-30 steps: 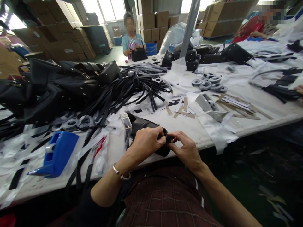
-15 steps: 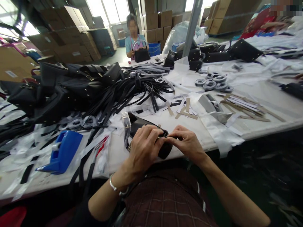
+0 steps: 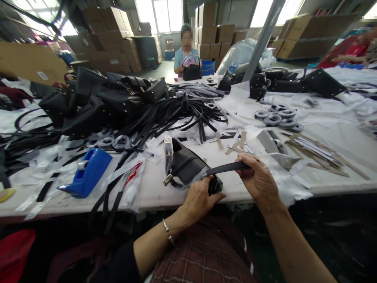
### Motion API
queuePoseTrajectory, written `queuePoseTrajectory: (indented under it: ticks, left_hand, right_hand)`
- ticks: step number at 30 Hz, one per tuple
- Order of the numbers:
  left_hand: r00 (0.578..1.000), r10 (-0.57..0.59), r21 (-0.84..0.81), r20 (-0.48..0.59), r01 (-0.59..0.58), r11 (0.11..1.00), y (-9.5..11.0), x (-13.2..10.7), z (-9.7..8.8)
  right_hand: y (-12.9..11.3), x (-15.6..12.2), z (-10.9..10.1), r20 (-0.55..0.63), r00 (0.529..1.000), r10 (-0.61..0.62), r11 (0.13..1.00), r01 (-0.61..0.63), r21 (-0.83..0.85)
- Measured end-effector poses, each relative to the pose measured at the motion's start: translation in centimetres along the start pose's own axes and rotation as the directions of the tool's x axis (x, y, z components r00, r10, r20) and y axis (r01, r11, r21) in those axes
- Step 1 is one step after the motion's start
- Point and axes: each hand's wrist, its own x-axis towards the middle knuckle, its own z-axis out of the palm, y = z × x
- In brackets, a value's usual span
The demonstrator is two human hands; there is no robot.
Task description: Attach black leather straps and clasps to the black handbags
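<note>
A small black handbag (image 3: 188, 163) lies on the table in front of me, with clear plastic wrap about its handle and a metal buckle at its left side. My left hand (image 3: 203, 196) grips the bag's near right end, thumb on one side and fingers curled behind it. From that end a flat black strap (image 3: 225, 168) runs to the right. My right hand (image 3: 257, 177) pinches the strap's far part and holds it taut above the table. The strap's end is hidden inside the right hand.
To the left lie a blue tape dispenser (image 3: 91, 173) and red-handled snips (image 3: 133, 174). Black bags (image 3: 100, 102) and loose straps (image 3: 176, 114) are heaped behind. A grey tape dispenser (image 3: 272, 143), card strips (image 3: 315, 151) and wrapped rings (image 3: 277, 117) lie right. Across the table a person (image 3: 187, 55) holds a bag.
My right hand has moved right and away from the bag, drawing the strap out straight. My left hand has shifted down to the bag's near end, uncovering more of it. The view has turned left.
</note>
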Motion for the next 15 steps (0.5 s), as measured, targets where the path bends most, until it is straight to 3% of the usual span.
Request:
queuePoseTrajectory:
  ticks: [2, 3, 4, 7, 9, 11, 13, 15]
  left_hand:
    - [0.992, 0.096, 0.006, 0.083, -0.097, 0.995, 0.0, 0.4, -0.4]
    - [0.969, 0.187, 0.001, 0.164, -0.19, 0.982, 0.1, 0.7, -0.9]
    - [0.92, 0.294, -0.013, 0.261, -0.301, 0.954, 0.3, 1.0, -1.5]
    - [0.664, 0.539, -0.07, 0.518, -0.595, 0.801, 1.0, 2.1, -4.1]
    - [0.549, 0.57, -0.044, 0.611, -0.695, 0.718, 1.3, 2.9, -6.0]
    - [0.532, 0.54, 0.028, 0.653, -0.728, 0.685, 1.4, 3.3, -7.6]
    - [0.593, 0.482, 0.124, 0.645, -0.704, 0.699, 1.2, 3.5, -8.7]
    - [0.677, 0.417, 0.213, 0.606, -0.643, 0.736, 1.1, 3.3, -9.2]
  right_hand:
    - [-0.8, 0.1, -0.4, -0.002, 0.999, -0.035, 0.995, 0.035, 0.088]
    - [-1.2, 0.2, -0.5, -0.005, 0.999, -0.035, 0.987, 0.036, 0.157]
    - [-1.7, 0.5, -0.6, -0.025, 0.999, -0.024, 0.973, 0.029, 0.23]
    - [-3.9, 1.6, -0.7, -0.148, 0.989, 0.009, 0.904, 0.056, 0.424]
    - [-6.2, 2.5, -0.3, -0.199, 0.98, -0.015, 0.854, 0.116, 0.507]
    - [-9.1, 3.2, 0.6, -0.189, 0.975, -0.116, 0.836, 0.199, 0.511]
    - [-12.7, 3.7, 2.1, -0.142, 0.951, -0.276, 0.853, 0.311, 0.418]
    - [-16.5, 3.8, 3.9, -0.076, 0.89, -0.45, 0.837, 0.45, 0.312]
